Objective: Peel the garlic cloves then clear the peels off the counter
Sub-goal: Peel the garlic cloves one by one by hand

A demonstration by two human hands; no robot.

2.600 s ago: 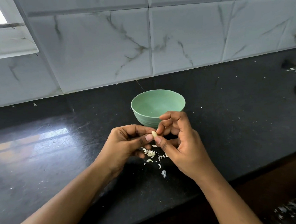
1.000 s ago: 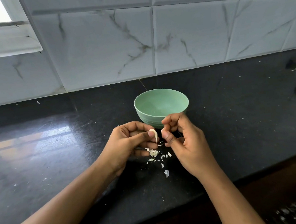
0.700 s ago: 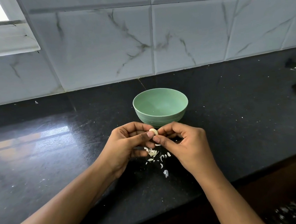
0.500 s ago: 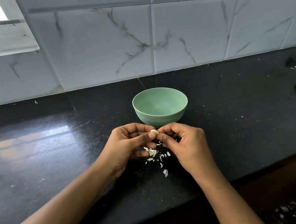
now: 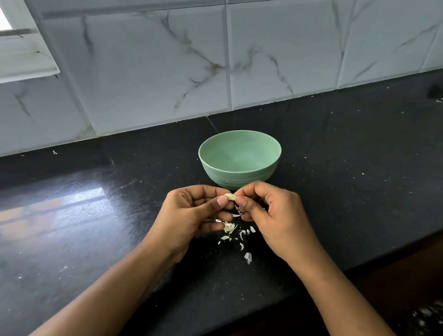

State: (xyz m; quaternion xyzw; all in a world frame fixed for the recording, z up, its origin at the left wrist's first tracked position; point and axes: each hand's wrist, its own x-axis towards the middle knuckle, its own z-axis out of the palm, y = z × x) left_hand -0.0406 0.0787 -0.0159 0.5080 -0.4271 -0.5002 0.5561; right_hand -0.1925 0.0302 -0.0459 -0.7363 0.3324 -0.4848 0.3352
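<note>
Dark counter [image 5: 351,182]: garlic clove [image 5: 230,196] in pinch of left hand [image 5: 190,219], right hand [image 5: 276,216].

Pale mint-green bowl [image 5: 243,176], plain inside, with faint horizontal bands round its lower wall. Glossy black counter [image 5: 351,182], finely speckled with pale flecks. White wall tiles [image 5: 151,66], marbled with thin grey-brown veins. Cream-yellow garlic clove [image 5: 230,196]. White to off-white peels [image 5: 230,226] against the black.

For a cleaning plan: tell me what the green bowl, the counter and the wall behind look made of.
Green bowl: likely matte plastic; even colour, dull sheen, faint ridges low on its side.
Counter: polished dark stone, probably granite; fine speckles, mirror-like reflection.
Wall: marble-look tiles, perhaps ceramic; grey veins, straight joints.
</note>
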